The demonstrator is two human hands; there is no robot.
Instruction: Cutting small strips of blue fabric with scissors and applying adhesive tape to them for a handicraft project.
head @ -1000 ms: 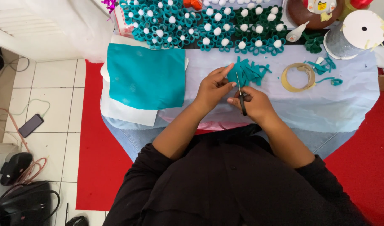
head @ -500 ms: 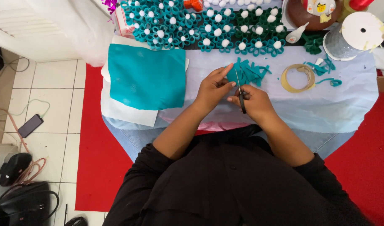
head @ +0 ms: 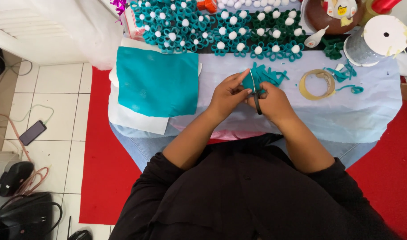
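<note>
The right hand (head: 274,103) is gripping a pair of black-handled scissors (head: 255,91), its fingers closed around the handles, while the left hand (head: 228,95) is pinching a small piece of teal felt (head: 248,84) between thumb and fingertips, just beside the blades. The scissors are lying with their long axis running away from the person, blades pointing toward the far edge of the pale blue tabletop (head: 345,111). The handles are mostly hiding under the right hand, so whether the blades are apart is hard to make out. A heap of teal felt strips (head: 270,75) is sitting just beyond the hands, touching the held piece.
</note>
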